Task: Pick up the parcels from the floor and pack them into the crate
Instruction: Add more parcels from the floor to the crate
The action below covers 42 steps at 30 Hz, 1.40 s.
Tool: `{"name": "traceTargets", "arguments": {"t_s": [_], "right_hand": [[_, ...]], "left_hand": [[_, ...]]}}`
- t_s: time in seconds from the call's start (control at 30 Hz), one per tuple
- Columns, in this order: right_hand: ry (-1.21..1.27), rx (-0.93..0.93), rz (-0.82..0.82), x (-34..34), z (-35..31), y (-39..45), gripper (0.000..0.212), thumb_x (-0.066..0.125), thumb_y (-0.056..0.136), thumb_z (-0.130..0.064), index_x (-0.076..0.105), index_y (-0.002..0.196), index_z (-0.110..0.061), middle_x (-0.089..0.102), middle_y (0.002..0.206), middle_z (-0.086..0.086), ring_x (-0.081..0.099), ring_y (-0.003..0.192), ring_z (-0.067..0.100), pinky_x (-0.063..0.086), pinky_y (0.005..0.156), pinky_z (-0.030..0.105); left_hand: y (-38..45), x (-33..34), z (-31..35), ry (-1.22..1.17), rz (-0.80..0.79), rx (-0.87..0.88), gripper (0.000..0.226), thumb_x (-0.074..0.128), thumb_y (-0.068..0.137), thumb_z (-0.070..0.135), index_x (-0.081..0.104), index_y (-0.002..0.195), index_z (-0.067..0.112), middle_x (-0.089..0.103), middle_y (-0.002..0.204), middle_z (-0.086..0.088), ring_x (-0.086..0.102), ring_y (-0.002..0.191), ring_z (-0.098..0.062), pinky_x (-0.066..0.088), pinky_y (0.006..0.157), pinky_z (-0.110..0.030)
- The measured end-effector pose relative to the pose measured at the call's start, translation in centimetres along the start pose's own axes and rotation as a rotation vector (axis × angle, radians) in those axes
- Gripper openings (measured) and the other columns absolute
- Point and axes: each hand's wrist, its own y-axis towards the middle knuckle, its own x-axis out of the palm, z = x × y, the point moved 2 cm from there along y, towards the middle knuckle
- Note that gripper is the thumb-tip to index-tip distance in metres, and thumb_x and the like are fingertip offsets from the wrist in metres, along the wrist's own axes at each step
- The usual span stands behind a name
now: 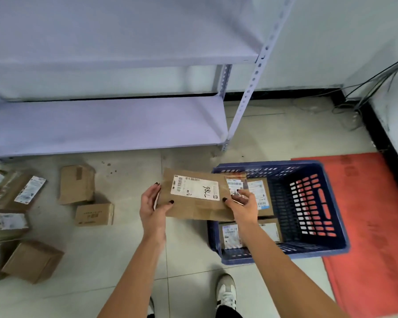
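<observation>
One flat parcel (194, 195) held above the floor, bearing one white label (195, 187). One blue crate (308, 251), right, with three parcels visible inside. At least seven parcels on the floor, left; the leftmost are cut off by the frame edge. One shelving unit (115, 120), far. One red mat (372, 216), right.

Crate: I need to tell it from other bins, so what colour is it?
Dark blue plastic crate with slotted walls, seen in the head view.

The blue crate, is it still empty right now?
No, the blue crate already holds several labelled parcels along its left side, partly hidden behind the right hand.
</observation>
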Motion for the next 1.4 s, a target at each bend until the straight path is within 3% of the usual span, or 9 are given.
{"name": "traceTargets", "arguments": {"t_s": [0.17,0.37,0.47,0.7,0.9,1.07,1.2,1.27,1.4], "right_hand": [[0.117,0.122,-0.060,-6.4,2.0,2.6,0.072,0.066,0.079,0.008,0.039,0.141,-0.016,0.057,0.129,0.009,0.056,0.108,0.023,0.046,0.101,0.042],[0.057,0.261,-0.229,-12.1,4.8,4.7,0.099,0.072,0.076,0.003,0.016,0.145,-0.041,0.063,0.109,0.015,0.062,0.098,0.043,0.053,0.085,0.052],[0.044,0.287,-0.258,-13.6,6.1,6.0,0.080,0.075,0.077,-0.006,0.031,0.137,-0.037,0.061,0.111,0.017,0.065,0.083,0.033,0.060,0.071,0.042],[0.222,0.245,-0.232,-12.8,9.2,8.8,0.043,0.057,0.090,0.001,0.041,0.127,-0.013,0.063,0.106,0.019,0.070,0.077,0.031,0.061,0.070,0.035],[0.101,0.277,-0.261,-9.6,11.0,12.5,0.034,0.051,0.094,-0.005,0.042,0.127,-0.008,0.066,0.089,0.017,0.070,0.060,0.019,0.061,0.062,0.028],[0.029,0.224,-0.230,-8.3,12.0,16.0,0.053,0.050,0.094,-0.005,0.031,0.137,-0.031,0.065,0.106,0.019,0.070,0.065,0.021,0.061,0.068,0.033],[0.002,0.204,-0.161,-7.8,12.4,17.3,0.060,0.051,0.094,-0.005,0.027,0.143,-0.030,0.059,0.119,0.017,0.068,0.065,0.021,0.061,0.067,0.029],[-0.109,0.177,-0.105,-7.3,12.7,17.6,0.063,0.054,0.093,-0.009,0.026,0.146,-0.028,0.054,0.125,0.015,0.068,0.072,0.023,0.061,0.070,0.030],[-0.524,0.124,0.031,-6.8,12.4,18.2,0.066,0.061,0.089,-0.023,0.028,0.147,-0.027,0.033,0.137,0.015,0.056,0.113,0.033,0.042,0.103,0.036]], "left_hand": [[-0.6,5.3,-2.2,0.135,-0.134,-0.020,0.071,0.047,0.071,-0.026,0.048,0.127,0.018,0.058,0.125,0.000,0.052,0.118,-0.015,0.045,0.091,-0.029],[-0.3,10.9,-3.8,0.389,-0.334,-0.037,0.076,0.041,0.073,-0.027,0.042,0.134,0.018,0.061,0.121,0.001,0.057,0.097,0.003,0.049,0.068,-0.014],[0.4,13.5,-5.1,0.505,-0.406,-0.016,0.075,0.044,0.076,-0.026,0.041,0.134,0.021,0.056,0.127,0.005,0.055,0.097,0.003,0.051,0.061,-0.008],[1.4,16.7,-10.9,0.598,-0.283,-0.033,0.079,0.057,0.082,-0.011,0.026,0.145,0.025,0.039,0.146,0.003,0.039,0.132,-0.012,0.040,0.108,-0.034],[1.0,16.9,-17.3,0.805,-0.313,-0.090,0.076,0.056,0.083,-0.009,0.025,0.145,0.022,0.041,0.144,0.000,0.041,0.132,-0.016,0.042,0.107,-0.035],[1.8,16.2,-19.8,0.958,-0.354,-0.013,0.072,0.055,0.084,-0.007,0.029,0.144,0.024,0.035,0.147,-0.002,0.038,0.135,-0.017,0.042,0.108,-0.033],[2.8,15.1,-20.6,1.010,-0.340,-0.008,0.073,0.061,0.082,-0.002,0.030,0.144,0.020,0.037,0.146,-0.001,0.034,0.137,-0.016,0.035,0.112,-0.031],[3.1,14.7,-20.9,1.001,-0.291,-0.009,0.073,0.064,0.081,0.002,0.031,0.144,0.020,0.038,0.145,0.000,0.035,0.136,-0.015,0.033,0.111,-0.028],[2.8,14.5,-20.7,0.888,-0.211,-0.064,0.072,0.062,0.083,0.003,0.030,0.145,0.018,0.035,0.147,0.001,0.033,0.136,-0.013,0.026,0.110,-0.021]]}}
